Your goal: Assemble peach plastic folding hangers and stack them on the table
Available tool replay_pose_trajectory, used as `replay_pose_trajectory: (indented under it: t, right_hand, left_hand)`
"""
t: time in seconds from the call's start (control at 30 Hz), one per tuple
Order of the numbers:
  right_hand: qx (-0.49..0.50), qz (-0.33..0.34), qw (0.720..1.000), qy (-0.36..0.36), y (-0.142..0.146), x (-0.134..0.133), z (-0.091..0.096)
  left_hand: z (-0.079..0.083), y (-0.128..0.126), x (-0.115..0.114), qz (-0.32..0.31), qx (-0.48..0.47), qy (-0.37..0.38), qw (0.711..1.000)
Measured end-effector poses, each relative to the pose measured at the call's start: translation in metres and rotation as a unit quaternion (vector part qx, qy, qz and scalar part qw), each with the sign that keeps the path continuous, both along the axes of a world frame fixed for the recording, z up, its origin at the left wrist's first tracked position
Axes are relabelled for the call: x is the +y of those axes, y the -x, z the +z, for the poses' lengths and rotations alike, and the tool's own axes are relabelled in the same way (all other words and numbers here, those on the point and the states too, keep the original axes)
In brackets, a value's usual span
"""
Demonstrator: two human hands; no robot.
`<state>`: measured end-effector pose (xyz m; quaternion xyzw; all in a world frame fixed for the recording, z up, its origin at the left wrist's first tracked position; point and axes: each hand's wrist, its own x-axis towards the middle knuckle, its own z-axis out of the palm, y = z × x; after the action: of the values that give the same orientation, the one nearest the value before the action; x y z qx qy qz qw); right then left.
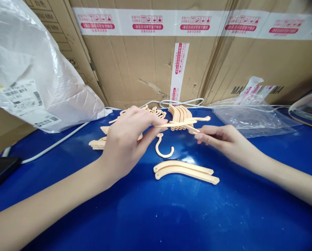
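Note:
My left hand (128,139) pinches a thin beige plastic hanger arm (183,122) above the blue table, its hook (164,148) hanging below. My right hand (220,139) has its fingers pressed together on the right end of another beige piece (193,129) that crosses under the arm. Two curved beige hanger arms (185,171) lie flat on the table just in front of both hands. Behind them stands a row of several more beige arms (180,113), and loose beige parts (99,142) lie to the left, partly hidden by my left hand.
Large cardboard boxes (145,62) wall off the back of the blue table (156,216). A white plastic bag (32,69) sits at left, a clear bag (252,120) at right, a white cable (53,144) runs along the back, and a black object (0,169) at far left.

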<state>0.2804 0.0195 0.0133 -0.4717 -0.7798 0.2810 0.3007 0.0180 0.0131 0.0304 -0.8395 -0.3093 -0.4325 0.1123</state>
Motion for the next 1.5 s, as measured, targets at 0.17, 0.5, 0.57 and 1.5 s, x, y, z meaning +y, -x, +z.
replay_pose_trajectory:
  t: [0.17,0.5,0.57,1.5]
  right_hand:
    - [-0.126,-0.03,0.98,-0.149,-0.013,0.003,-0.008]
    - [-0.174,-0.035,0.974,-0.143,-0.012,-0.003,-0.013]
    - [-0.19,-0.044,0.971,-0.141,-0.013,-0.002,-0.015]
    - [-0.356,-0.054,0.9,-0.247,-0.004,-0.007,-0.022]
  left_hand:
    - [-0.014,0.011,-0.011,0.009,0.057,0.138,0.989]
    - [-0.026,0.015,-0.004,-0.009,0.129,0.199,0.971]
    - [-0.028,0.015,-0.003,-0.003,0.153,0.181,0.972]
    - [-0.031,0.016,-0.006,-0.089,0.114,-0.048,0.988]
